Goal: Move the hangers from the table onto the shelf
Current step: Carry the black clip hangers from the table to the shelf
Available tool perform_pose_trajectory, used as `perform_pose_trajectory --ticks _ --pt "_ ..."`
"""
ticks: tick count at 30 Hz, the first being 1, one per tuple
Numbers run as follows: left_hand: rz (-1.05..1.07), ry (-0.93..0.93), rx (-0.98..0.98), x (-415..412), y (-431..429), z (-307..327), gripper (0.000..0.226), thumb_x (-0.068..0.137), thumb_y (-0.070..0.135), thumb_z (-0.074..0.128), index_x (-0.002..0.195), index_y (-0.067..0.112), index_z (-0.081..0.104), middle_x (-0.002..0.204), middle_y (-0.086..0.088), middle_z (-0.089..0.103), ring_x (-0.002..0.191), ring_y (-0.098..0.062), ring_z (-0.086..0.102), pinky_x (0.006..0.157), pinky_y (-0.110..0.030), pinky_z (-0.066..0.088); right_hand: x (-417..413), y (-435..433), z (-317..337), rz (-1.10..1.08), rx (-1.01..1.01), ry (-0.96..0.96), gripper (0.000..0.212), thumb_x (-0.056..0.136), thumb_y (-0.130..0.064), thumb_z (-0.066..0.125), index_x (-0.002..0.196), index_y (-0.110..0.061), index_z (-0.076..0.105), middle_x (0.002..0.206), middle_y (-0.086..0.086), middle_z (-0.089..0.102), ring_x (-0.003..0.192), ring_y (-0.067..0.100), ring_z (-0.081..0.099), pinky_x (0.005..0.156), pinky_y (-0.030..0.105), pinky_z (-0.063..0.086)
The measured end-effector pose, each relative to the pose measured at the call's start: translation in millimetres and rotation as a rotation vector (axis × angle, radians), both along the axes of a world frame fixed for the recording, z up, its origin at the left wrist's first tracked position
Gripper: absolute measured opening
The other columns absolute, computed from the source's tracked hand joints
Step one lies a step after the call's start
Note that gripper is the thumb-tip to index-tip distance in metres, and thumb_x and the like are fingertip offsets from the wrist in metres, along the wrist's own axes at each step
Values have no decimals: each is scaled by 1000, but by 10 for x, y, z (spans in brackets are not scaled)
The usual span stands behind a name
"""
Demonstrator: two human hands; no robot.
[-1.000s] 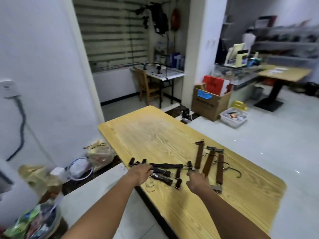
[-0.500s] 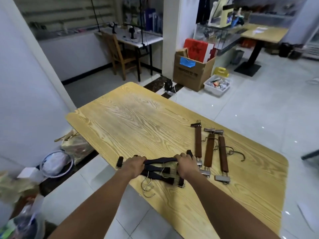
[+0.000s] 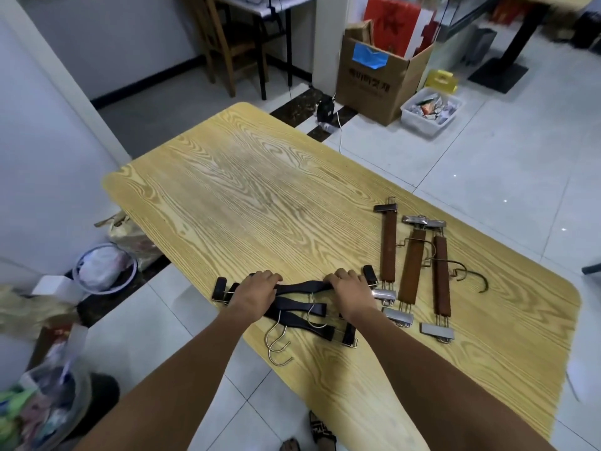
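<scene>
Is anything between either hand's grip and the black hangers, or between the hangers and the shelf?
Nothing visible: the left-hand grip and right-hand grip curl over the black hangers on the table. The brown hangers lie off to the right. The shelf is out of view, so that path cannot be judged.

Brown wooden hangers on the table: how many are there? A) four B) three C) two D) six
B: three brown hangers lie side by side on the table, to the right of the black hangers.
</scene>
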State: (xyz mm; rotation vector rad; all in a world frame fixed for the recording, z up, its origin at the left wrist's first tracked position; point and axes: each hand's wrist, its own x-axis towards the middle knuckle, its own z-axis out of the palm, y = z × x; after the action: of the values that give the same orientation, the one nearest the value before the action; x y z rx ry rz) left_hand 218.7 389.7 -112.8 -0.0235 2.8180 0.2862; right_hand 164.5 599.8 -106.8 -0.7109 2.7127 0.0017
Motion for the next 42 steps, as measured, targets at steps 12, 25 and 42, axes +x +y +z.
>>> perform_pose_trajectory --ticks 12,25,42 --pt "61 41 54 -171 -59 -55 39 101 16 35 139 19 40 134 0 48 126 -19 42 103 -29 33 -215 -144 -143 121 103 98 46 81 0 59 124 -14 51 121 6 57 117 28 48 98 36 37" --pt "35 4 117 -200 80 -66 40 100 14 35 139 20 41 133 -1 49 125 -19 41 105 -29 32 -189 -25 -247 177 -28 -66 38 98 -38 44 132 -19 46 128 3 54 119 25 50 99 36 35" --pt "41 84 154 -463 38 289 44 95 4 40 137 17 43 133 -3 51 124 -21 43 103 -28 32 -506 -72 246 198 -43 150 44 88 5 45 128 -11 48 119 7 57 106 27 57 87 33 42"
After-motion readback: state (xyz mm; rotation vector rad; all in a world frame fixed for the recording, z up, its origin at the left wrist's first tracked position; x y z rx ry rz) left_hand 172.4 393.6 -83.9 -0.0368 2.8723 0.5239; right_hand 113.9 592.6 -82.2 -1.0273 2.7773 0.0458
